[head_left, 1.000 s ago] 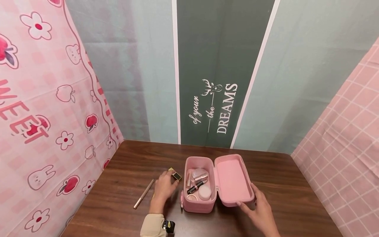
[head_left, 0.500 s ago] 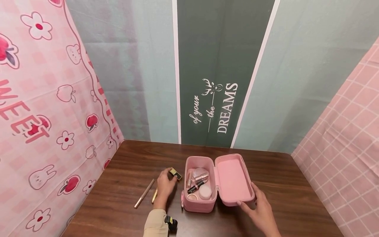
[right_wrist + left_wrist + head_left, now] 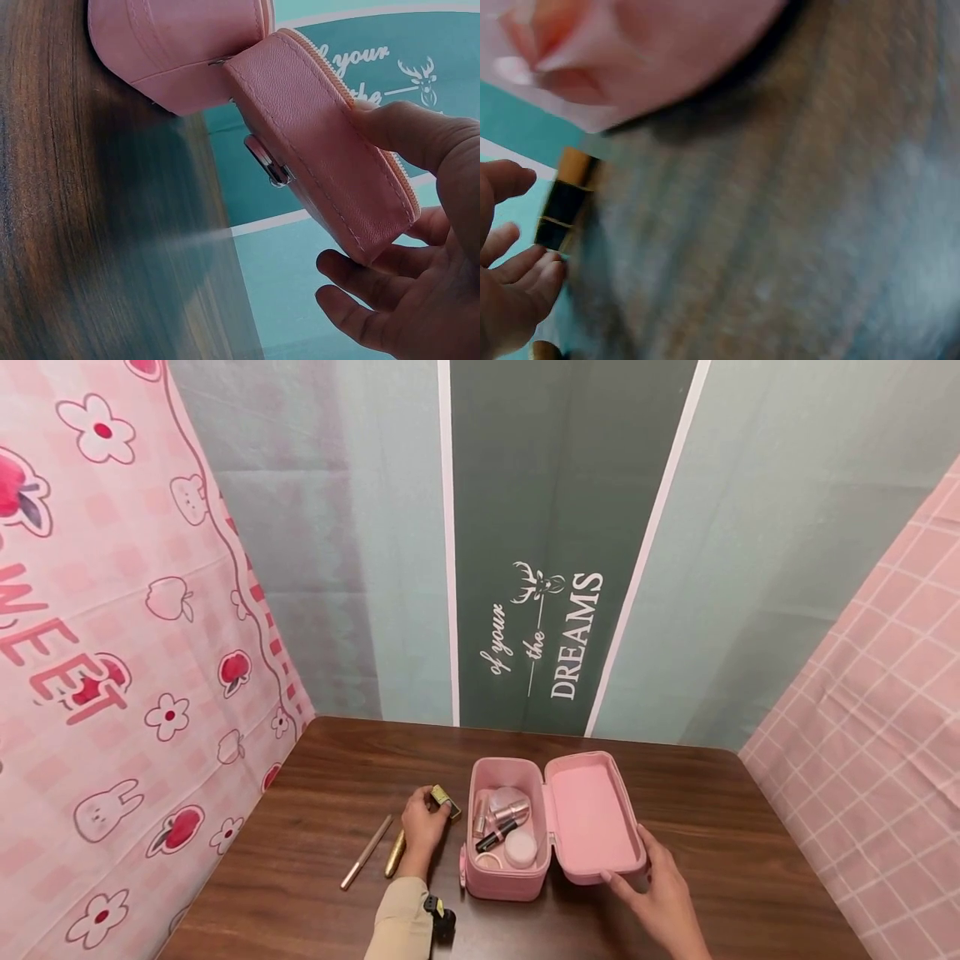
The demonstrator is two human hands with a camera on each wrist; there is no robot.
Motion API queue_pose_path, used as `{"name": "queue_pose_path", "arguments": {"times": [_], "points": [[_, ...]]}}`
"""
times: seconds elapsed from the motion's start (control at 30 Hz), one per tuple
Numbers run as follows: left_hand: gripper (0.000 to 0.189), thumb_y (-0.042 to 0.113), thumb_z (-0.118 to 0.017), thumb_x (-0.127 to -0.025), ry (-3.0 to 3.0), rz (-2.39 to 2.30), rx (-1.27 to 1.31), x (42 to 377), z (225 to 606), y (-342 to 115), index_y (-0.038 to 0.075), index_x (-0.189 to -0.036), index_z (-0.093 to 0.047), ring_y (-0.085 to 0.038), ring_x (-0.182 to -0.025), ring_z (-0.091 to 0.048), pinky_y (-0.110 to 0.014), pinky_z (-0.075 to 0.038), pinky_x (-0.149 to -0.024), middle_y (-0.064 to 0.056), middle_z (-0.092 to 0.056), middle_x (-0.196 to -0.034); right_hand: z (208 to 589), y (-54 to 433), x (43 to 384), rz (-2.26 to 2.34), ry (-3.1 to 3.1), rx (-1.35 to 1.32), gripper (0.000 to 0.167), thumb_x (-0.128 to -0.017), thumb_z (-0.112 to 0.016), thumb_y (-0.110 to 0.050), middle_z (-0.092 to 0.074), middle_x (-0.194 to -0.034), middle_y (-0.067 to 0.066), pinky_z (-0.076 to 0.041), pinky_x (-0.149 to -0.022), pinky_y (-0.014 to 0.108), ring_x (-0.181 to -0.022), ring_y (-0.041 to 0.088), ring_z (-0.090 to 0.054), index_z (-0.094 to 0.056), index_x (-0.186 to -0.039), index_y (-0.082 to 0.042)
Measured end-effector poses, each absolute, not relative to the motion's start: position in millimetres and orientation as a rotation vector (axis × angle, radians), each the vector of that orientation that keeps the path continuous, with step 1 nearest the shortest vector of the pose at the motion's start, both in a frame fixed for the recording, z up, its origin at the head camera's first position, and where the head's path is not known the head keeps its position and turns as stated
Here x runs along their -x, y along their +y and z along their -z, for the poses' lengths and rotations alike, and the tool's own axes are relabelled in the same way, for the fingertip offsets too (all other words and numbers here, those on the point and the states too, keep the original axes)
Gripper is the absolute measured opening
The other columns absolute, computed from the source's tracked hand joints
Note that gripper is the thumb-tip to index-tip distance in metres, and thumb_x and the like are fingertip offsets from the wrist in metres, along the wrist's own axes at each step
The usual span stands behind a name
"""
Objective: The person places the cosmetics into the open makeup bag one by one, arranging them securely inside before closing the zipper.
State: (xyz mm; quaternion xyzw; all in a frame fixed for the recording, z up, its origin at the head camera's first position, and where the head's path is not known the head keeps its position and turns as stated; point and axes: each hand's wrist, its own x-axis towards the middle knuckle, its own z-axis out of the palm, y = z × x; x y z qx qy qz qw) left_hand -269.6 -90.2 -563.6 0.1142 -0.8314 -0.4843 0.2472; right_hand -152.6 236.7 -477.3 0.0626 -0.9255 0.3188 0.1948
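Observation:
An open pink makeup case stands at the table's middle, its zipped lid folded out to the right. My right hand holds that lid at its right corner, thumb along the zip edge and fingers underneath, as the right wrist view shows. Left of the case, my left hand reaches to a small black and gold box; in the left wrist view its fingertips are right at the box's end, with the thumb spread apart. A gold tube lies beside the left forearm.
A slim rose-gold pencil lies on the wooden table farther left. Inside the case are a black tube, a round white-lidded jar and several other cosmetics. Patterned cloths hang around the table's back and sides.
My left hand has shifted slightly; the gold tube, mostly hidden earlier, now shows beside the forearm. The small box has turned, showing more of its gold face. The right hand stays on the lid.

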Motion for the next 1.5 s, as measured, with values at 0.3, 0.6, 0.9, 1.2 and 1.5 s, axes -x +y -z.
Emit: {"name": "queue_pose_path", "arguments": {"times": [0.3,0.6,0.9,1.2,1.5], "points": [[0.050,0.007,-0.078,-0.064,-2.341,1.285,-0.387,279.9,558.8,-86.2,-0.006,-0.107,-0.057,-0.040,-0.096,-0.054,-0.048,-0.042,-0.085,-0.024,-0.058,-0.101,477.8,235.8,153.6,-0.891,-2.597,-0.167,0.082,-0.070,-0.082,-0.025,-0.052,-0.110,0.028,-0.047,-0.064,0.042,-0.083,0.029,-0.055,-0.039,-0.131,0.010],[0.051,0.000,-0.073,-0.061,-2.372,1.363,-0.421,283.6,554.1,-90.5,-0.005,-0.110,-0.057,-0.037,-0.090,-0.056,-0.046,-0.043,-0.081,-0.021,-0.060,-0.093,478.3,236.9,154.8,-0.903,-2.595,-0.163,0.082,-0.071,-0.081,-0.026,-0.051,-0.112,0.030,-0.047,-0.065,0.044,-0.085,0.031,-0.056,-0.039,-0.132,0.009],[0.053,0.002,-0.074,-0.061,-2.483,1.246,-0.450,281.9,549.6,-89.3,-0.005,-0.111,-0.055,-0.040,-0.088,-0.057,-0.048,-0.044,-0.077,-0.023,-0.061,-0.095,478.0,237.1,154.0,-0.893,-2.596,-0.174,0.082,-0.071,-0.082,-0.025,-0.052,-0.111,0.030,-0.047,-0.063,0.042,-0.084,0.030,-0.056,-0.039,-0.131,0.010],[0.050,0.004,-0.073,-0.062,-2.518,1.159,-0.402,284.4,550.4,-89.4,-0.001,-0.109,-0.057,-0.039,-0.083,-0.059,-0.048,-0.045,-0.073,-0.022,-0.063,-0.095,478.9,238.1,156.1,-0.889,-2.580,-0.165,0.081,-0.069,-0.082,-0.023,-0.053,-0.110,0.028,-0.047,-0.063,0.041,-0.083,0.028,-0.055,-0.040,-0.131,0.009],[0.046,0.006,-0.075,-0.065,-2.445,1.253,-0.477,264.8,534.0,-88.5,0.005,-0.106,-0.056,-0.038,-0.078,-0.059,-0.048,-0.046,-0.068,-0.017,-0.063,-0.084,482.3,238.4,154.5,-0.883,-2.567,-0.170,0.082,-0.068,-0.083,-0.022,-0.054,-0.107,0.025,-0.045,-0.061,0.037,-0.079,0.024,-0.053,-0.041,-0.130,0.010]]}}
